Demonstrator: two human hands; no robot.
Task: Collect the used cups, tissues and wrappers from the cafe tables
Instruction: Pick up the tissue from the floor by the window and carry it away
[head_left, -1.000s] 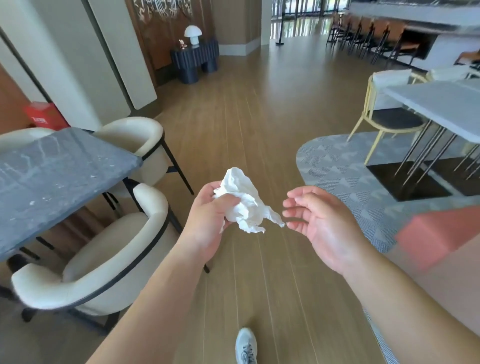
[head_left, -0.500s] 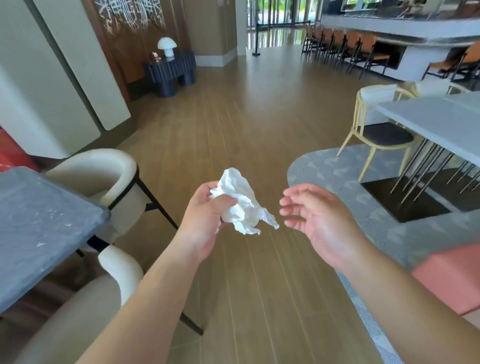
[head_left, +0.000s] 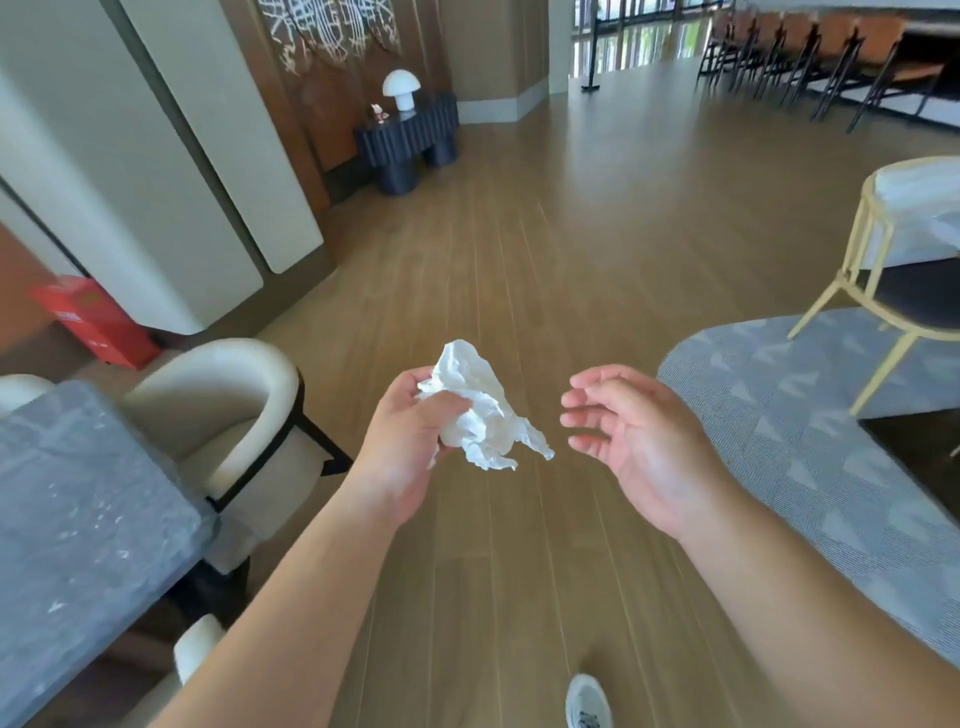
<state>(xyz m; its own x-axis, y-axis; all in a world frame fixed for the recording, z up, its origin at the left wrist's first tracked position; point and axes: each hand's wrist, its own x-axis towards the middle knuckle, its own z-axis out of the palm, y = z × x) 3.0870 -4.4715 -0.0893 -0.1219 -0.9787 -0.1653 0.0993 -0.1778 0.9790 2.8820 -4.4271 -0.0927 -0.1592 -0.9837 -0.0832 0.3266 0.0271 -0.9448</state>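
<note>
A crumpled white tissue (head_left: 480, 410) is gripped in my left hand (head_left: 410, 436), held out in front of me over the wooden floor. Its loose corner sticks out to the right. My right hand (head_left: 639, 441) hovers beside it, palm turned inward, fingers apart and holding nothing. A small gap separates the tissue's tip from my right fingertips. No cups or wrappers are in view.
A grey stone table (head_left: 78, 519) stands at the left with cream armchairs (head_left: 228, 410) around it. A red box (head_left: 93, 322) sits by the left wall. A grey patterned rug (head_left: 810, 441) and a yellow-framed chair (head_left: 893, 280) lie to the right. A dark console with a lamp (head_left: 405, 140) stands far back.
The view has swung to the left and forward as I walk; the right-hand table has left the frame. Both hands keep the same pose, tissue still in the left.
</note>
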